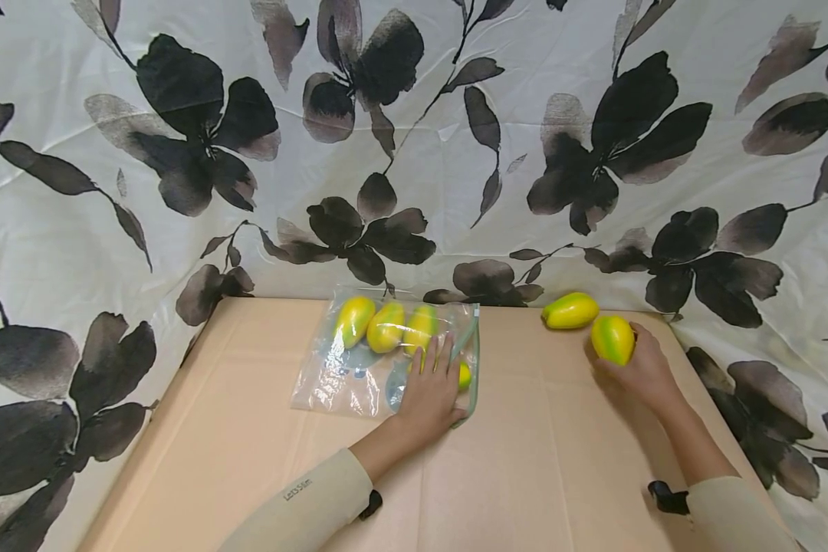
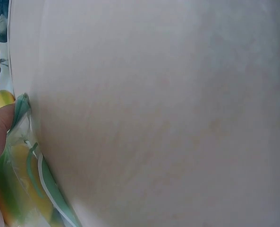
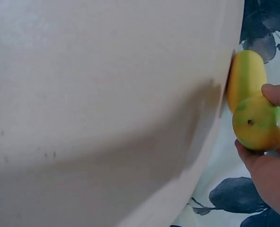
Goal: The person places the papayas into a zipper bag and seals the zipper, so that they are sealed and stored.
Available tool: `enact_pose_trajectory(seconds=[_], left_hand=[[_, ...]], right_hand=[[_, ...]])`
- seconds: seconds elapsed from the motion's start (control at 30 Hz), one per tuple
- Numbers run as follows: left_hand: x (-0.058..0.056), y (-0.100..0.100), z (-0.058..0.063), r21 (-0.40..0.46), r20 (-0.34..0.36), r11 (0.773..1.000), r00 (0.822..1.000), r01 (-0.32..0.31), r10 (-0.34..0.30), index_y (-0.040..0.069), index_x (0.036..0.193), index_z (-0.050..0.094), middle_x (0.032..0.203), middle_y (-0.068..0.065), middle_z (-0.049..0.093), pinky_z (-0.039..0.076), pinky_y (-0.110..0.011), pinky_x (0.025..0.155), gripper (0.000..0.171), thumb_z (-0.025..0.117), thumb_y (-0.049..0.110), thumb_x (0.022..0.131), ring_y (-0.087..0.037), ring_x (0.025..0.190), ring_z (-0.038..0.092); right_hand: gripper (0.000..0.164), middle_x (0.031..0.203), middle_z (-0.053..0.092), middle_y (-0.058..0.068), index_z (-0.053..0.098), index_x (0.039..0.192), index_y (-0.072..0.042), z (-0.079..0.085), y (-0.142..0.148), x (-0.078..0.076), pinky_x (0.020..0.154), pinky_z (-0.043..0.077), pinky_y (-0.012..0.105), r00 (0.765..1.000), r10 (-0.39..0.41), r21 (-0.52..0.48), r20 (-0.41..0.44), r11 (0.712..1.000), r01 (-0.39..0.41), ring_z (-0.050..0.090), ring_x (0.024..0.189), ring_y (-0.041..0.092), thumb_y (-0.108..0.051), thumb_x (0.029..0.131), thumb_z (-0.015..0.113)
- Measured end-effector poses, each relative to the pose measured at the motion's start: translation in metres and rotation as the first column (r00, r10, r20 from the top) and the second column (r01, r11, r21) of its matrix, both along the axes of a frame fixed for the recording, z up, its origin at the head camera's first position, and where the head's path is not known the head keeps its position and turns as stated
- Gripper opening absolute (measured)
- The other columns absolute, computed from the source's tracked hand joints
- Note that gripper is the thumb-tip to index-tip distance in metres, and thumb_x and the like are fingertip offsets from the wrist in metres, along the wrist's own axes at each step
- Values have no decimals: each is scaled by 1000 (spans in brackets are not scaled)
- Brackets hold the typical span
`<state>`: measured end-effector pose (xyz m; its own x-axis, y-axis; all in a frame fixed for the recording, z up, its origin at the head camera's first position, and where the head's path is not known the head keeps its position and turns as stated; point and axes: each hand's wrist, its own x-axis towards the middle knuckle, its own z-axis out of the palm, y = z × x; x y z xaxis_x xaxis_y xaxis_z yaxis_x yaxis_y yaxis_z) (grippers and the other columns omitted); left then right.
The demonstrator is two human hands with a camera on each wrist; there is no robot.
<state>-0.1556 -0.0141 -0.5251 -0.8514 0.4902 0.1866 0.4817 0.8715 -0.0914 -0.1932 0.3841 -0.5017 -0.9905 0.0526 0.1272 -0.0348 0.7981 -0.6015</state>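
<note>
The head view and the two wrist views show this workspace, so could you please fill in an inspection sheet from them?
Surface: peach-coloured tabletop, faint creases visible.
Job's things: clear plastic bag with a green edge, lying flat; at least four yellow-green fruits inside, one partly hidden by the hand. Loose fruit near the far edge, outside the bag; held fruit just beside it.
Clutter: nothing seen.
Left hand: rests on the bag, fingers extended.
Right hand: grips the held fruit.
Cables: nothing seen.
Surroundings: white cloth with dark floral print, behind the tabletop and at both sides.
</note>
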Motion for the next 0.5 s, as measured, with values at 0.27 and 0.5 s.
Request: enact_pose_trajectory(seconds=[0.27, 0.5], left_hand=[[0, 0, -1, -16, -7, 1000, 1000, -7, 7, 7, 157, 41, 171, -21, 18, 27, -58, 124, 108, 77, 71, 76, -42, 157, 23], [0, 0, -1, -1, -4, 1000, 1000, 0, 0, 7, 157, 41, 171, -21, 18, 27, -59, 124, 109, 78, 70, 76, -43, 157, 22]], right_hand=[[94, 139, 40, 40, 28, 152, 14, 13, -11, 11, 99, 34, 70, 981, 161, -2, -111, 987, -163, 42, 119, 54, 6, 76, 83], [92, 137, 45, 35, 37, 152, 7, 18, -29, 19, 101, 33, 64, 941, 279, 60, -189, 960, -273, 41, 125, 52, 13, 73, 82]])
